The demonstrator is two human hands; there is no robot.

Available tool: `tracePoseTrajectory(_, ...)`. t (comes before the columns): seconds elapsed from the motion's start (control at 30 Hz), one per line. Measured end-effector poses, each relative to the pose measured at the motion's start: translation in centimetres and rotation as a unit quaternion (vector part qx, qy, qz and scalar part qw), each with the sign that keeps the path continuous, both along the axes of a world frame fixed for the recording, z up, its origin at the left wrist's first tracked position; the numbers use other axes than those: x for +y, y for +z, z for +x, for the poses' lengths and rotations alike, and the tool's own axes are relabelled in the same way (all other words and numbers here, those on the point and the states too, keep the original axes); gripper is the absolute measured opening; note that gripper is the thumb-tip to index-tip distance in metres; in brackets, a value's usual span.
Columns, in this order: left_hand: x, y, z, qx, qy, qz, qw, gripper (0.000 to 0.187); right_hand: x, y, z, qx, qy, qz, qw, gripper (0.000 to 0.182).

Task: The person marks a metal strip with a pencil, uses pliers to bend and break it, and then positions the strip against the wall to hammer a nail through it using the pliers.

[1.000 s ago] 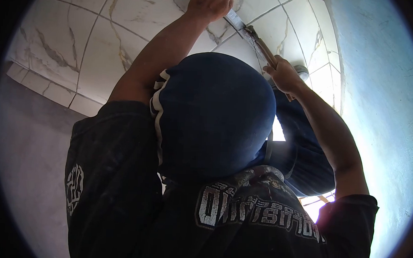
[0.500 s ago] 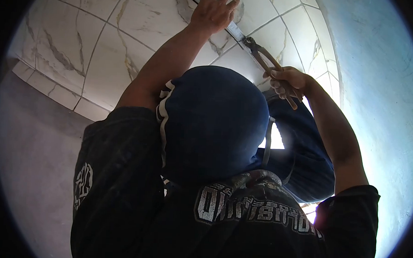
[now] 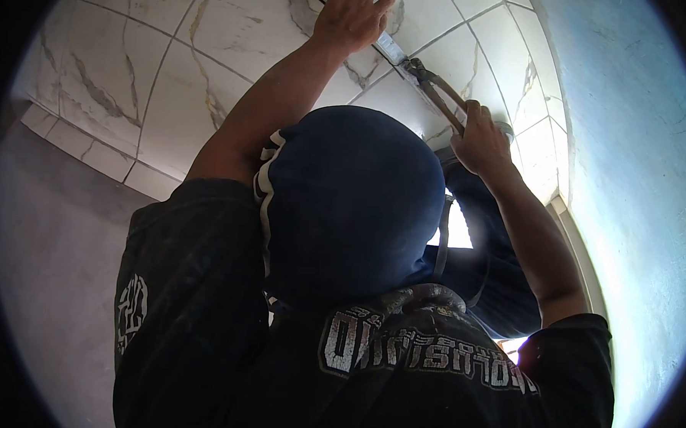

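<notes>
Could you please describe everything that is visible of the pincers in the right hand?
The pincers look metallic, with a dark head and two slim, brownish handles, spread in a narrow V. They slant toward the picture's upper left. The right hand grips both handles, hiding their ends. The head is at the end of a pale strip by the tiles; whether the jaws bite it, I cannot tell.

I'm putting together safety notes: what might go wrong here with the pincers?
The pincers, their jaws at the end of the pale strip, might slip and chip the tiles. The left hand lies across that strip nearby, so a sudden jerk could scrape it.
</notes>
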State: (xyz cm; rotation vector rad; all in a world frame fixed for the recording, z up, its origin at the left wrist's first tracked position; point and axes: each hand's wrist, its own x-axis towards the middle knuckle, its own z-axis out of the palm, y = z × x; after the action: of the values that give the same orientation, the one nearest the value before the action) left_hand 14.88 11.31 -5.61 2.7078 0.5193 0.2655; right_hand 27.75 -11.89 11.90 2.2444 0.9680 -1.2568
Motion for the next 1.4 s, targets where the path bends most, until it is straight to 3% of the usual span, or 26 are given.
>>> tracePoseTrajectory(0.07, 0.0, -0.1, -0.1, -0.001, -0.003, 0.008, 1.000, 0.039, 0.3, 0.5, -0.5, -0.024, 0.012, -0.001, 1.000, 0.052)
tracePoseTrajectory(0.23, 0.1, -0.2, 0.1, 0.016, -0.012, 0.000, 1.000, 0.038, 0.0, 0.0, -1.5, -0.122, 0.189, 0.088, 0.970, 0.058)
tracePoseTrajectory(0.33, -0.6, -0.8, -0.3, -0.052, 0.009, 0.042, 0.998, 0.038, 0.6, 0.8, -0.8, -0.124, 0.195, 0.059, 0.971, 0.054)
tracePoseTrajectory(0.47, 0.0, -0.4, 0.1, 0.006, 0.001, 0.004, 1.000, 0.040, 0.8, 0.9, 0.9, -0.168, 0.193, 0.015, 0.967, 0.052)
tracePoseTrajectory(0.63, 0.2, 0.0, 0.3, 0.040, -0.014, -0.016, 0.999, 0.041, -0.9, -0.6, 2.1, -0.159, 0.210, 0.071, 0.962, 0.040)
tracePoseTrajectory(0.73, 0.1, -0.2, 0.4, 0.046, -0.008, -0.017, 0.999, 0.041, -1.3, -2.5, 3.8, -0.131, 0.175, 0.042, 0.975, 0.020)
tracePoseTrajectory(0.9, -0.2, -0.9, 0.2, -0.014, -0.008, 0.041, 0.999, 0.042, 0.8, -2.5, 5.8, -0.039, 0.126, -0.039, 0.991, 0.024)
tracePoseTrajectory(1.07, -0.2, 0.3, 0.1, 0.027, -0.007, 0.025, 0.999, 0.043, 0.5, -2.1, 5.6, 0.041, 0.071, -0.064, 0.995, 0.028)
tracePoseTrajectory(1.13, -0.3, 0.6, 0.4, 0.041, -0.005, 0.024, 0.999, 0.044, 0.0, -2.6, 6.2, 0.179, -0.034, -0.064, 0.981, 0.026)
tracePoseTrajectory(1.17, -0.4, 0.6, 0.3, 0.048, -0.013, 0.011, 0.999, 0.045, -0.5, -2.8, 6.7, 0.179, -0.033, -0.062, 0.981, 0.026)
tracePoseTrajectory(1.2, 0.0, 0.7, 0.2, 0.057, -0.016, 0.001, 0.998, 0.046, -0.9, -3.2, 7.5, 0.256, -0.159, -0.124, 0.945, 0.026)
tracePoseTrajectory(1.27, 0.2, 0.8, 0.1, 0.069, -0.015, 0.000, 0.997, 0.047, -1.5, -4.2, 8.2, 0.392, -0.393, -0.248, 0.795, 0.029)
tracePoseTrajectory(1.4, -0.1, 1.2, 0.1, 0.074, -0.008, 0.002, 0.997, 0.047, -2.9, -3.1, 5.3, 0.464, -0.555, -0.195, 0.663, 0.033)
